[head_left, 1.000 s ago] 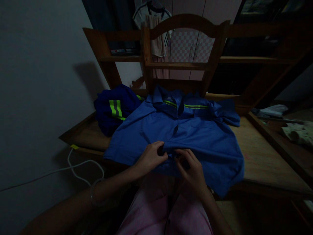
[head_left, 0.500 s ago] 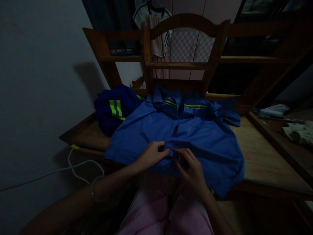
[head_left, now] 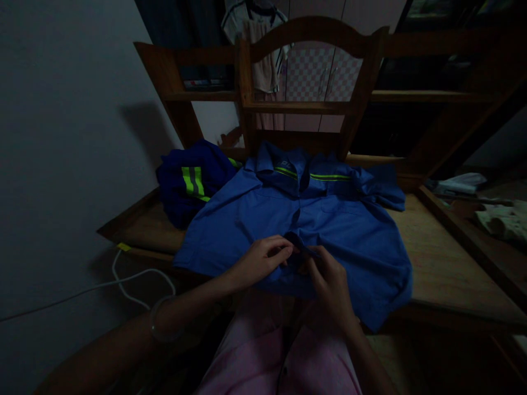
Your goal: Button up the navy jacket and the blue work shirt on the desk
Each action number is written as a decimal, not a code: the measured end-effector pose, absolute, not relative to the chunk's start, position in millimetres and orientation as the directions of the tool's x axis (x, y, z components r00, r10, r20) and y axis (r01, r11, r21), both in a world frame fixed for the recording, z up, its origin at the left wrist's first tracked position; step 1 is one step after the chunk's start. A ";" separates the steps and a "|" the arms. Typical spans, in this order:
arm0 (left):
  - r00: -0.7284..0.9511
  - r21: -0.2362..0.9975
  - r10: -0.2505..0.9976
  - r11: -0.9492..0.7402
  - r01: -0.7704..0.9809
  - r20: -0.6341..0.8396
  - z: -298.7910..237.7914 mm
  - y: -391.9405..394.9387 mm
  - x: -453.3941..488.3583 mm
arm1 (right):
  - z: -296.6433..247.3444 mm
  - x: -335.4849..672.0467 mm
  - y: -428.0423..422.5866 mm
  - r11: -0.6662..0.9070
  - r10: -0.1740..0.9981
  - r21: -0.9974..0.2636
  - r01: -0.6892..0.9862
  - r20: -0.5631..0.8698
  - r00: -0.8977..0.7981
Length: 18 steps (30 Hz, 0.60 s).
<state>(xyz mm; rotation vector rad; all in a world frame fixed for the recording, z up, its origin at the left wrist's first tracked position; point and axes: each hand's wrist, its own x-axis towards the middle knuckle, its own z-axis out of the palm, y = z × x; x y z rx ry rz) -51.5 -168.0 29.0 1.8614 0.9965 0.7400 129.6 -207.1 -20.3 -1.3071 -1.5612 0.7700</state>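
A blue work shirt (head_left: 263, 214) with thin yellow-green stripes across its chest lies spread over the wooden desk, collar at the far side. Both of my hands are at its front opening, close to the lower hem. My left hand (head_left: 263, 258) pinches the placket with thumb and fingers. Just to its right, my right hand (head_left: 329, 277) grips the other edge of the opening, which is lifted into a small fold. The fingertips nearly meet, and any button between them is hidden in the dark.
A bundled dark blue garment (head_left: 185, 186) with a reflective yellow-green patch lies left of the shirt. Behind stands a wooden shelf frame (head_left: 296, 108). A white cable (head_left: 140, 272) hangs at the left. Bare desk wood (head_left: 444, 258) shows at the right, near a pale cloth (head_left: 502, 219).
My right hand has closed on the shirt's front edge and moved slightly right, raising a fold there. My left hand has shifted a little to the right.
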 end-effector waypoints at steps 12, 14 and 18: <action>0.463 0.848 0.885 -0.272 0.454 0.036 4.9 -154.0 -65.9 | -18.6 130.6 -205.6 0.188 0.979 -0.933 0.306 0.202 0.012; 0.481 0.867 0.877 -0.243 0.436 0.004 4.7 -154.4 -66.1 | -18.1 130.3 -205.6 0.181 0.981 -0.935 0.306 0.195 0.017; 0.513 0.890 0.857 -0.194 0.412 -0.051 10.7 -157.7 -63.9 | -15.4 129.5 -206.2 0.180 0.981 -0.940 0.291 0.194 0.021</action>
